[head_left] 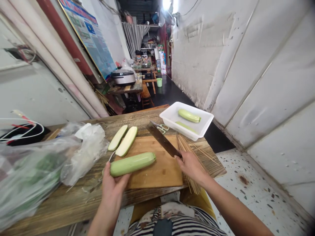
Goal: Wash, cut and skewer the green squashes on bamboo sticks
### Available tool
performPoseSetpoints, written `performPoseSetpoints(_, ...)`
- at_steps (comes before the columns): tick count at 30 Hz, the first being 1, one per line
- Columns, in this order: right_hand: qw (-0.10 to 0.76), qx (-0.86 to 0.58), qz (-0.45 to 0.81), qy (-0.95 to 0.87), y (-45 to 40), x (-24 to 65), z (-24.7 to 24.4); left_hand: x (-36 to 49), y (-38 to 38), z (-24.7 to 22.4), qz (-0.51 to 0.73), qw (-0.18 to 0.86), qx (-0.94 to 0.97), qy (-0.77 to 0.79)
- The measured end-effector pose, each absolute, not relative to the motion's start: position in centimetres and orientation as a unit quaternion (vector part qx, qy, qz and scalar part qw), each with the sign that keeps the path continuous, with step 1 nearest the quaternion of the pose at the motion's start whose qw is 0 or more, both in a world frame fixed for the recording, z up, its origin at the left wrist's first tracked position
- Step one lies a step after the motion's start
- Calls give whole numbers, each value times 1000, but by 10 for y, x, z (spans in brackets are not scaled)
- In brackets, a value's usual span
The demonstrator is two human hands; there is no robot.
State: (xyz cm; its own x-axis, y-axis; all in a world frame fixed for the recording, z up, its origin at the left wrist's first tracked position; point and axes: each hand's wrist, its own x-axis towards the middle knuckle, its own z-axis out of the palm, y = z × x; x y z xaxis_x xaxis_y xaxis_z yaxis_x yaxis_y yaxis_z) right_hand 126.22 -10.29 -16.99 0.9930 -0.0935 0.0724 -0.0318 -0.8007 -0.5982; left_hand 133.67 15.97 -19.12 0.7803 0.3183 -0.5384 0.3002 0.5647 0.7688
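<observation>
My left hand (pixel 113 183) grips one end of a whole pale green zucchini (pixel 134 164), which lies across the wooden cutting board (pixel 159 178). In my right hand (pixel 190 165) is the handle of a knife with a broad dark blade (pixel 163 140). The blade slants up and left above the board's far right part, apart from the zucchini. Two zucchini halves (pixel 126 141) rest cut side up at the board's far left corner. A white plastic tub (pixel 206 126) beyond the board holds a zucchini (pixel 189 115) and another green piece seen through its wall.
Scissors with pale handles (pixel 162 128) lie between board and tub. Thin wooden skewers (pixel 194 185) are bundled at the board's right. Clear plastic bags (pixel 86 150), one with greens inside, cover the left of the wooden table (pixel 61 209). A white wall runs along the right.
</observation>
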Motion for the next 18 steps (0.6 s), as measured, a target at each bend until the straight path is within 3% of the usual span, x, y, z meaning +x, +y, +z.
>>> performPoseSetpoints(6, 460, -884, 86, 19, -79, 1265, -163, 1339, 158, -197, 51, 854, 394, 336)
performPoseSetpoints(10, 430, -896, 107, 7, -71, 1266, -159, 1327, 169, -214, 131, 821, 461, 310)
performPoseSetpoints(14, 360, -927, 104, -6, -66, 1267, -154, 1308, 206, -243, 160, 687, 668, 235)
performPoseSetpoints(18, 287, -955, 77, -23, -57, 1266, -149, 1299, 242, -257, 153, 462, 867, 103)
